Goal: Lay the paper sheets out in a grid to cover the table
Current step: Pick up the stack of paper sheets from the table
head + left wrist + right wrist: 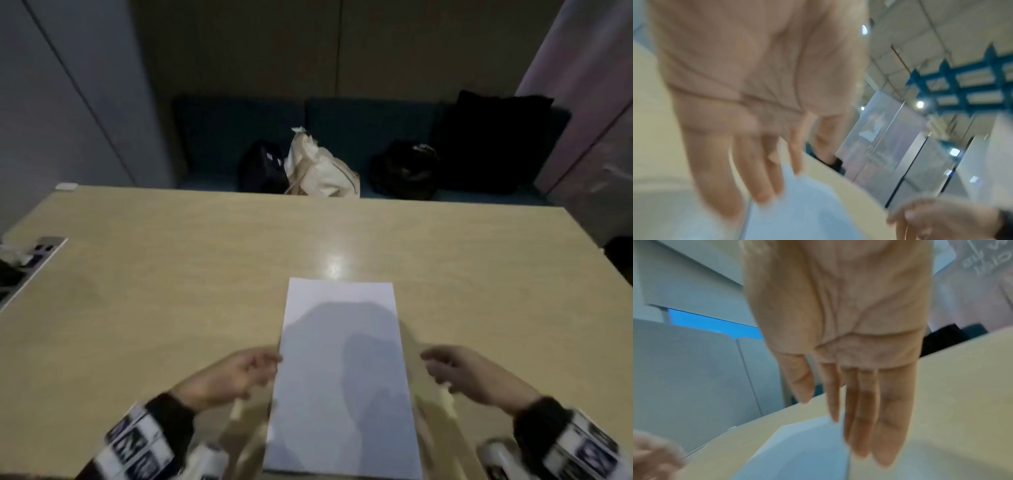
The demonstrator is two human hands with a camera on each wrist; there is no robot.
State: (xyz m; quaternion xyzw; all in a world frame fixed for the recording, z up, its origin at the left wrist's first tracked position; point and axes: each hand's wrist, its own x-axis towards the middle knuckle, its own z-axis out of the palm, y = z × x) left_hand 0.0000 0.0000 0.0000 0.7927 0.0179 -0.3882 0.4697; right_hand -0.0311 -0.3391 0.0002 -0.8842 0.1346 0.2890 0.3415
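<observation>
A white paper sheet (340, 380) lies flat on the light wooden table (171, 260), long side running away from me, at the near middle. My left hand (239, 373) hovers just left of the sheet's left edge, fingers loosely bent and holding nothing. My right hand (459, 370) hangs a little to the right of the sheet, apart from it. In the left wrist view the left hand (748, 133) shows straight fingers over the paper (803, 211). The right hand (851, 369) likewise has straight fingers above the paper (803, 456). All views are blurred.
A power strip (37, 255) sits at the table's left edge. Behind the far edge a bench holds a cream bag (318, 168), a black bag (262, 168) and other dark bags (404, 171). Bare tabletop surrounds the sheet.
</observation>
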